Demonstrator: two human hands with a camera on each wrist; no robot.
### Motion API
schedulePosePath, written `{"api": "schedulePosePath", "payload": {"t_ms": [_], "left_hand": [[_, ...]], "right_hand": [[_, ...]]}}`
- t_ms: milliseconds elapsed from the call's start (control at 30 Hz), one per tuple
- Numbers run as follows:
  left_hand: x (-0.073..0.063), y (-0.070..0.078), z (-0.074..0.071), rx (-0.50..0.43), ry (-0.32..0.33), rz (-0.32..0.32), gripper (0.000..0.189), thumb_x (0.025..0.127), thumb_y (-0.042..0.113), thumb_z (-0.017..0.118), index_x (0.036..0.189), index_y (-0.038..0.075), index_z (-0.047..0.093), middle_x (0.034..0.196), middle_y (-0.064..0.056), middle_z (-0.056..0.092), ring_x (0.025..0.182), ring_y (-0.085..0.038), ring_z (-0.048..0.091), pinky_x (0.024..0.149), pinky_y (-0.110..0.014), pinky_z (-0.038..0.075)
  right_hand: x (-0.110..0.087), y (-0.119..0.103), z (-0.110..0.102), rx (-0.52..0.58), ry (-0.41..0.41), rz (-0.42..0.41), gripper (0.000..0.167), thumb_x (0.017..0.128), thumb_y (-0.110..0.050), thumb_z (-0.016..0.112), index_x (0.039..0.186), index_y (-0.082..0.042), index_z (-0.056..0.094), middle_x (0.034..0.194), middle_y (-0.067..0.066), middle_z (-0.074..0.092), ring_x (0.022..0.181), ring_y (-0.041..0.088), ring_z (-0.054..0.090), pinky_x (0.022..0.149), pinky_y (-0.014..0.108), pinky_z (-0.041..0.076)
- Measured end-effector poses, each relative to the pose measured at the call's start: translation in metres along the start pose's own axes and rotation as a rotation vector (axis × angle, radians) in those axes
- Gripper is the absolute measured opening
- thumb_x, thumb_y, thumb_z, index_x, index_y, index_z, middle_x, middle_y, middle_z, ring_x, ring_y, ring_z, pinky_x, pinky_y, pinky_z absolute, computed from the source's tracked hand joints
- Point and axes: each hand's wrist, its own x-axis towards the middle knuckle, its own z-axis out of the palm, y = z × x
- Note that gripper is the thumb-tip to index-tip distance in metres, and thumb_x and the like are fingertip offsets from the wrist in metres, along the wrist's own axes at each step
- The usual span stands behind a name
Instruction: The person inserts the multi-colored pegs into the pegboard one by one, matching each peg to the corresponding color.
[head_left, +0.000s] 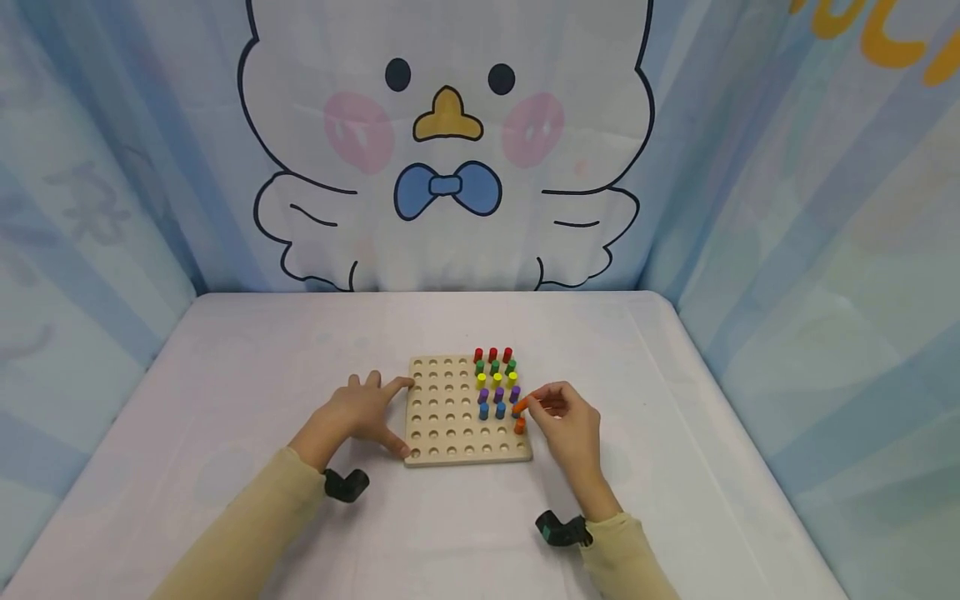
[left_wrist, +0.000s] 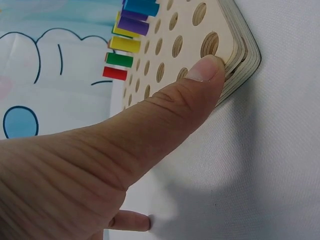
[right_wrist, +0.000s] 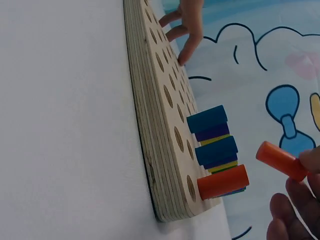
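Observation:
A wooden pegboard with rows of round holes lies flat on the table. Red, green, yellow, purple and blue pegs stand in rows on its right side, three to a colour. One orange peg stands in the row nearer the person. Just above the board's right edge, my right hand pinches another orange peg between thumb and fingertips, tilted in the air. My left hand spreads along the left edge, its thumb on the near-left corner beside a corner hole and a finger at the edge farther back.
A white cloth covers the table. Behind stands a curtain with a printed cartoon figure, and more curtains hang at both sides. A black wrist camera sits at the left cuff, another camera at the right cuff.

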Motion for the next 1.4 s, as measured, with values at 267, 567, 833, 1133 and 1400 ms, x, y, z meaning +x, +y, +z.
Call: {"api": "schedulePosePath", "payload": {"t_ms": [267,567,833,1133,1400], "left_hand": [[-0.002,-0.001,-0.001,-0.019,0.017,0.019,0.114,0.062,0.066,0.092,0.157,0.029,0.04,0.133,-0.021,0.05,0.109,-0.038,0.05,0.085,-0.05,0.051],[-0.001,-0.001,0.0,-0.023,0.019,0.02,0.114,0.061,0.066,0.092,0.156,0.029,0.041,0.132,-0.021,0.051,0.11,-0.039,0.051,0.086,-0.052,0.051],[-0.002,0.0,0.0,-0.03,0.021,0.018,0.114,0.062,0.065,0.093,0.157,0.029,0.041,0.132,-0.022,0.051,0.11,-0.04,0.05,0.085,-0.052,0.051],[-0.002,0.0,0.0,-0.027,0.015,0.014,0.114,0.062,0.064,0.092,0.157,0.029,0.04,0.134,-0.022,0.05,0.112,-0.041,0.05,0.086,-0.053,0.051],[-0.001,0.0,0.0,-0.022,0.017,0.015,0.115,0.062,0.066,0.092,0.157,0.029,0.04,0.135,-0.023,0.05,0.112,-0.041,0.05,0.086,-0.053,0.052]], "right_hand": [[-0.006,0.0,0.009,-0.066,-0.076,0.059,0.012,0.089,-0.023,0.083,0.089,-0.014,0.076,0.089,0.002,0.077,0.081,0.015,0.068,0.07,0.026,0.05],[-0.008,-0.001,0.013,-0.121,-0.156,0.089,0.013,0.088,-0.026,0.083,0.083,-0.019,0.074,0.081,-0.004,0.074,0.077,0.014,0.065,0.067,0.026,0.044],[-0.008,0.0,0.014,-0.177,-0.153,0.051,0.018,0.088,-0.029,0.084,0.079,-0.021,0.071,0.08,-0.006,0.073,0.077,0.012,0.063,0.067,0.027,0.044],[-0.008,-0.001,0.015,-0.187,-0.193,-0.068,0.017,0.091,-0.029,0.082,0.077,-0.02,0.077,0.093,-0.002,0.071,0.087,0.017,0.065,0.075,0.031,0.051],[-0.009,-0.002,0.015,-0.233,-0.185,-0.119,0.022,0.096,-0.028,0.076,0.077,-0.016,0.076,0.082,-0.002,0.063,0.075,0.015,0.055,0.069,0.029,0.045]]}}
